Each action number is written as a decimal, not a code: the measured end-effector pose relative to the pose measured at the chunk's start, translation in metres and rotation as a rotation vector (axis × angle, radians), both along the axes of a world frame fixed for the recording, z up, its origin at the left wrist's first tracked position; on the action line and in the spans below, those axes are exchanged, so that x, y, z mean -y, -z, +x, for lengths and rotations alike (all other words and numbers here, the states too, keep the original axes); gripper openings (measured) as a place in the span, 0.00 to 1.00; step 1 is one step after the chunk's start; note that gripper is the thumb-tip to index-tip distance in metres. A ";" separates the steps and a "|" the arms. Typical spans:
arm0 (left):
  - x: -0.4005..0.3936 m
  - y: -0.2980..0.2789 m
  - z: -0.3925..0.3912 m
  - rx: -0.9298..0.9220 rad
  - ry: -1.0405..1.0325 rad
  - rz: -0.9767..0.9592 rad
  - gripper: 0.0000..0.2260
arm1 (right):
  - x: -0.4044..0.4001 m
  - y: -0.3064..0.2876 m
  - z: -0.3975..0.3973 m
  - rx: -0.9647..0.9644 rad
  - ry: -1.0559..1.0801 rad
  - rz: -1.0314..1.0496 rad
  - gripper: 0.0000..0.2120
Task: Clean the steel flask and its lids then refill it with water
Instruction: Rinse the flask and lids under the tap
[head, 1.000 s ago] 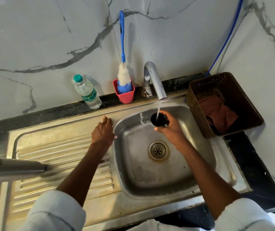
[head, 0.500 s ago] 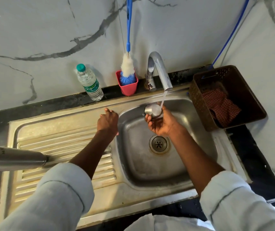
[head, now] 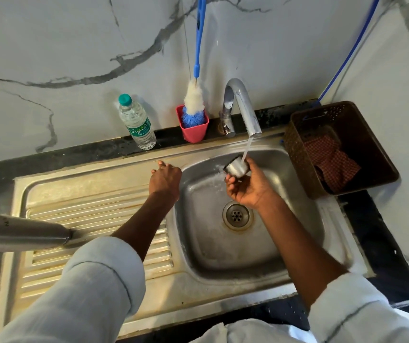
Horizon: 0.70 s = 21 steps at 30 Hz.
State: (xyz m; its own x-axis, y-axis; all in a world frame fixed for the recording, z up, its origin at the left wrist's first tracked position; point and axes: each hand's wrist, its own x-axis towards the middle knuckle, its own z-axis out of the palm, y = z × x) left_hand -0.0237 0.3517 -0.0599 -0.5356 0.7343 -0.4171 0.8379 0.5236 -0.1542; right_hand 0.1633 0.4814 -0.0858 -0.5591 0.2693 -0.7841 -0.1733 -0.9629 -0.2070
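The lid (head: 238,167) has turned steel side up under the tap (head: 245,112); the right hand (head: 246,186) grips it, and the left hand (head: 165,179) rests loosely curled, holding nothing, on the sink (head: 99,184) rim.

Pretty clearly a home kitchen. You've got a stainless steel sink (head: 223,258) with a ribbed drainboard (head: 94,219) set into a dark countertop (head: 381,243), a chrome tap (head: 241,107) running, and a marble-look wall (head: 74,45) behind. Bottle brush (head: 196,95) in a pink cup (head: 193,129), a plastic water bottle (head: 136,122), and a brown basket (head: 342,149) holding a checked cloth (head: 332,162).
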 end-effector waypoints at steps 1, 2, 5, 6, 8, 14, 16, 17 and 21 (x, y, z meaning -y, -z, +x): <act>0.000 0.000 0.000 -0.002 0.002 0.001 0.27 | -0.002 -0.001 0.004 0.055 0.026 0.023 0.25; 0.000 0.000 0.000 -0.005 -0.001 0.001 0.26 | -0.004 -0.004 0.006 0.081 0.076 0.040 0.22; -0.001 0.001 0.001 -0.012 -0.002 0.003 0.24 | -0.010 -0.014 -0.001 0.053 0.201 0.032 0.11; -0.001 0.000 0.001 -0.013 -0.003 0.007 0.24 | -0.008 -0.018 -0.005 0.061 0.159 0.057 0.09; -0.001 -0.001 0.002 -0.012 0.000 0.011 0.24 | -0.002 -0.021 -0.008 0.216 -0.055 0.247 0.10; -0.003 -0.001 0.003 -0.024 0.010 -0.016 0.26 | -0.003 0.006 0.009 0.831 -0.307 1.348 0.30; -0.003 0.000 0.003 -0.026 0.015 -0.023 0.25 | -0.002 0.000 0.001 0.550 -0.090 1.079 0.27; -0.004 0.000 0.003 -0.028 0.015 -0.022 0.25 | -0.001 -0.001 -0.003 0.404 0.028 0.832 0.23; -0.003 0.002 0.001 -0.017 0.010 -0.002 0.21 | 0.006 0.004 0.008 0.152 0.110 0.272 0.23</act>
State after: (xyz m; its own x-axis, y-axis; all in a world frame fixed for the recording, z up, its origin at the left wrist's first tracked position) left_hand -0.0222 0.3548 -0.0621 -0.5352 0.7390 -0.4092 0.8404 0.5149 -0.1694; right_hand 0.1713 0.4752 -0.0897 -0.3970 0.5325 -0.7475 -0.2211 -0.8460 -0.4852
